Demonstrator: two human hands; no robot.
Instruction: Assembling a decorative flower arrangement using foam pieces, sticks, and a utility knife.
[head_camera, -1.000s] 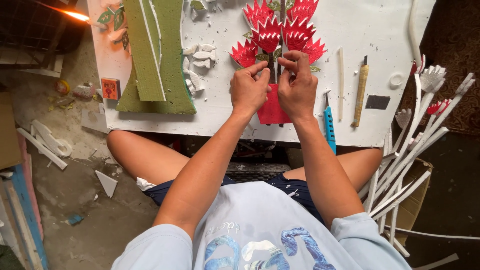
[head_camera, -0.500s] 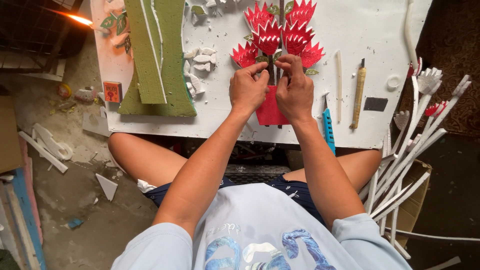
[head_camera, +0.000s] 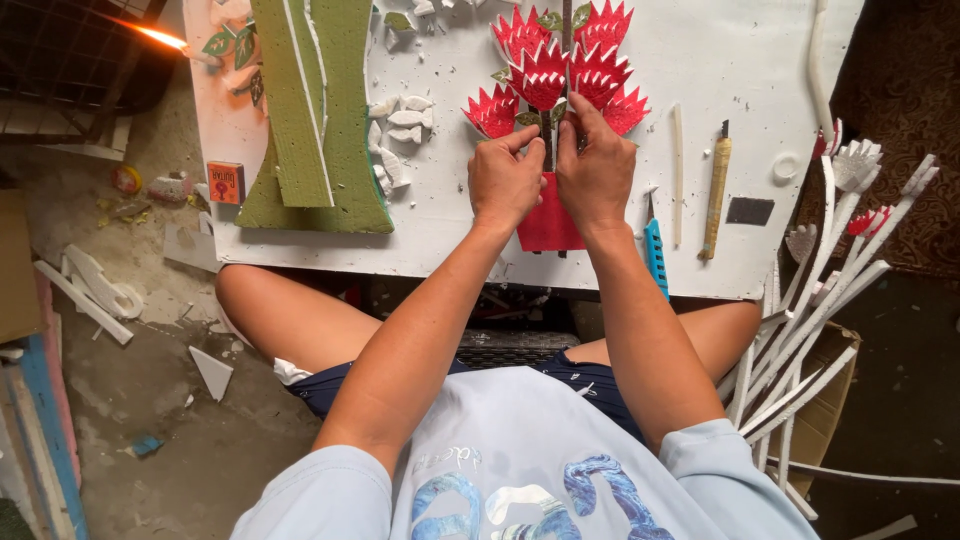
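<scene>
Currently left hand (head_camera: 505, 178) and right hand (head_camera: 597, 170) both pinch the stem of the red paper flowers (head_camera: 556, 75) at 12 o'clock on the white table (head_camera: 440, 215); blue cutter (head_camera: 655, 255) at 3 o'clock.

Red spiky flowers (head_camera: 545, 75) — red pot (head_camera: 548, 225), green foam sheets (head_camera: 310, 120), white board (head_camera: 730, 60).

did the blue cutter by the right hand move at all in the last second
No. The blue cutter lies at the same spot on the white board, near its front edge beside the wooden-handled tool, as before.
</scene>
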